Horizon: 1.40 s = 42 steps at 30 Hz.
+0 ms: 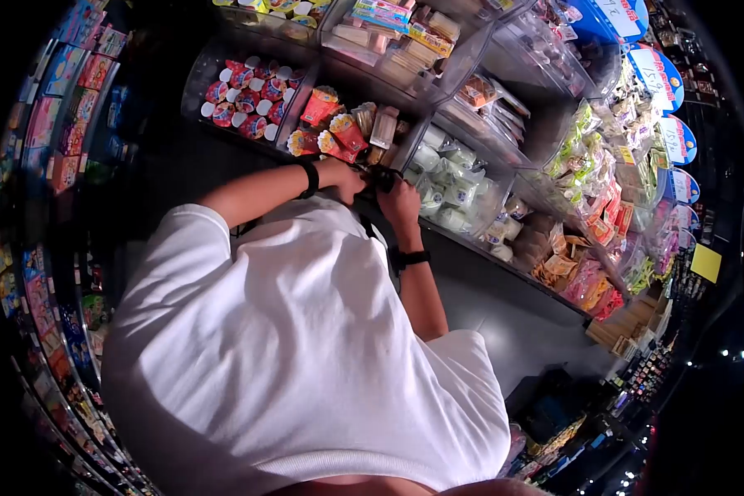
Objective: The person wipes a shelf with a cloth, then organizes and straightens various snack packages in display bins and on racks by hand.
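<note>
Both my hands are close together in front of my waist, at the near edge of a clear snack bin. My left hand has its fingers curled, and what they hold, if anything, is too small to make out. Just to its right, my right hand is closed on a small black object. Red-and-yellow snack packets lie in the bin right beyond my hands. Pale green wrapped packets fill the bin beside my right hand. Each wrist wears a black band.
Red and white cups fill a bin at the upper left. Further bins hold bagged snacks, with round price signs behind them. Stocked shelves stand at the far left. Grey floor shows at the right.
</note>
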Available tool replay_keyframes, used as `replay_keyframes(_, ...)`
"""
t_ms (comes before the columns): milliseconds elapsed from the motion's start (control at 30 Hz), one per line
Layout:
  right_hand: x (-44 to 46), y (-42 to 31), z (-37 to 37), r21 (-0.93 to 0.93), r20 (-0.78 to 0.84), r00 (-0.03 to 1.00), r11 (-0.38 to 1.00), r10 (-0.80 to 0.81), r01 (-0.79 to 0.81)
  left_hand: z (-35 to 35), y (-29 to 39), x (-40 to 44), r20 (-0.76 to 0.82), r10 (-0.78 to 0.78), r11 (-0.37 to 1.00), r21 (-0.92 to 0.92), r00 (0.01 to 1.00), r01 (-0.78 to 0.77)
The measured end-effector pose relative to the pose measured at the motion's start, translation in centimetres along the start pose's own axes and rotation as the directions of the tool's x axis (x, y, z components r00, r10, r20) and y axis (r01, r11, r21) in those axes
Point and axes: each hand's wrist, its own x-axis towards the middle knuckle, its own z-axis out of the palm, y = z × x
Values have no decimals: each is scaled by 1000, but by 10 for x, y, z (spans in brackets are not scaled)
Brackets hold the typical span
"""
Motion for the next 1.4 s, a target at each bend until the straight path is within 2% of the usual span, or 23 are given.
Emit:
replay_keyframes(67, 1, -2, -11, -3, 43, 999, 1000, -10, 10, 10, -25, 38, 144, -53, 998, -15, 988, 56)
replay_keyframes(133, 8, -6, -21, -63, 93, 996, 998, 15, -9, -18, -23, 18, -28, -77, 976, -206, 997, 69)
replay_keyframes(167, 8, -8, -23, -67, 86, 996, 998, 9, -4, -19, -30, 15, -244, -47, 954, -297, 969, -28)
replay_keyframes(200, 5, -9, -25, -69, 85, 996, 998, 3, 2, -17, -42, 29, -365, -84, 972, -235, 927, -5)
replay_keyframes(267, 4, -4, -22, -2, 88, 995, 999, -49, 49, 3, -68, 68, -506, -314, 939, -292, 803, 183)
replay_keyframes(333, 1, -2, -19, -25, 34, 997, 997, -67, 68, 2, -69, 74, -556, -456, 844, -518, 695, 140)
replay_keyframes(400, -5, 3, -12, -29, 63, 998, 999, -27, 29, -32, -47, 48, -223, -646, 418, -904, 730, 93)
replay_keyframes(433, -9, 0, -11, -32, 54, 999, 999, 4, -2, -20, -68, 68, -251, -604, 406, -914, 757, 21)
replay_keyframes(533, -30, -5, -6, 1, 29, 1000, 1000, -10, 10, -16, -64, 93, -457, -717, 538, -843, 526, 1)
replay_keyframes(567, -38, -5, -7, 44, 46, 999, 999, 19, -21, -22, -52, 101, -381, -801, 508, -841, 462, 185)
replay_keyframes(600, -44, -10, -12, 90, 54, 997, 994, 49, -54, -24, -59, 107, -298, -727, 492, -855, 618, 166)
replay_keyframes(667, -59, -9, -8, 224, -13, 998, 973, 61, -57, 7, -83, 175, -509, -738, 622, -768, 444, 154)
replay_keyframes(700, -65, -9, -4, 188, -39, 998, 981, 56, -48, -19, -59, 137, -401, -748, 548, -823, 528, 151)
replay_keyframes(733, -67, -9, -2, 148, -60, 997, 988, 46, -37, -24, -47, 131, -504, -760, 595, -794, 411, 126)
replay_keyframes(867, -67, -10, 9, 177, -90, 985, 976, 145, -127, -42, -35, 91, -480, -737, 491, -864, 475, -111)
replay_keyframes(933, -64, -26, -6, 239, -52, 966, 942, 255, -236, -6, -83, 152, -718, -633, 691, -692, 288, -209)
replay_keyframes(1000, -58, -16, 5, 267, -96, 965, 940, 245, -212, -28, -64, 90, -735, -579, 703, -669, 351, -242)
replay_keyframes(1067, -49, -11, 10, 224, -27, 947, 925, 321, -308, -39, -69, 48, -886, -191, 908, -322, 422, -266)
replay_keyframes(1100, -44, -13, 5, 140, 18, 933, 923, 358, -357, -49, -67, 19, -881, -78, 916, -247, 466, -316)
replay_keyframes(1133, -41, -18, 0, 112, -24, 937, 932, 348, -344, -55, -67, -4, -912, 51, 914, -121, 406, -387)
replay_keyframes(1267, -26, -13, 12, 14, -77, 947, 950, 312, -312, -32, -103, -43, -794, 277, 958, 188, 541, -216)
replay_keyframes(1333, -18, -17, 15, -46, -69, 935, 935, 347, -351, -20, -117, -55, -683, 201, 979, 153, 702, -132)
replay_keyframes(1400, -15, -18, 11, -92, -11, 927, 923, 375, -375, 2, -129, -55, -729, 62, 996, 93, 682, 9)
